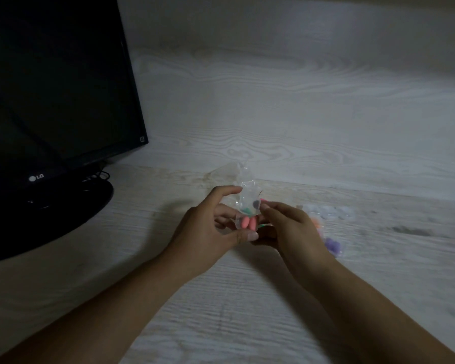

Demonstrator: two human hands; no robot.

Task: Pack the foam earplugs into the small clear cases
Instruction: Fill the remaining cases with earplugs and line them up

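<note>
A small clear plastic bag (248, 198) of foam earplugs stands upright between my hands above the table. Pink earplugs (248, 223) lie at its bottom, with a green one and a dark purple one higher up. My left hand (210, 232) grips the bag from the left, thumb under it and index finger against its upper side. My right hand (286, 227) pinches the bag's right edge with its fingertips. Small clear cases (326, 212) lie on the table just right of my right hand, with loose purple earplugs (332, 244) and an orange one beside them.
A black monitor (50, 88) on a round stand (63, 206) fills the left side, cables behind the stand. A crumpled clear wrapper (227, 172) lies beyond the bag. The pale wood-grain table (273, 298) meets a matching wall at the back.
</note>
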